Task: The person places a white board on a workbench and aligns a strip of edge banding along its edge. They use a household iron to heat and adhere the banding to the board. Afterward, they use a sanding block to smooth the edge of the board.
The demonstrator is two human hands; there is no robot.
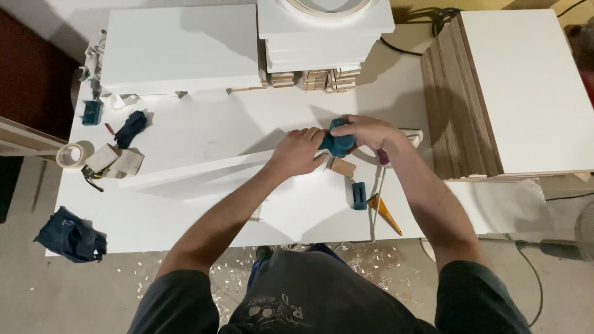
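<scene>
Both hands are meeting near the middle of the white counter (185,130). The right hand (365,131) is clamping its fingers over a teal tool (338,143), pressing it down at the end of a long white board (198,172) that is lying on edge, slanting from lower left to upper right across the counter. The left hand (300,150) is wrapping around that same board end, its knuckles touching the tool.

Just below the hands a short wooden dowel (341,167) is lying, and nearer the counter's front edge a small teal block (359,195) is sitting beside an orange wedge-shaped piece (385,212). At the counter's left side a roll of tape (69,155) is lying next to some folded beige cloth (117,162), with a dark rag (130,128) and another teal block (91,112) behind them. A dark bundle of cloth (71,235) is resting at the front left corner.

White panels (179,46) are stacked at the back, and a pile of wood-edged boards (489,93) is standing at the right. Wood chips (235,272) are scattered over the floor.
</scene>
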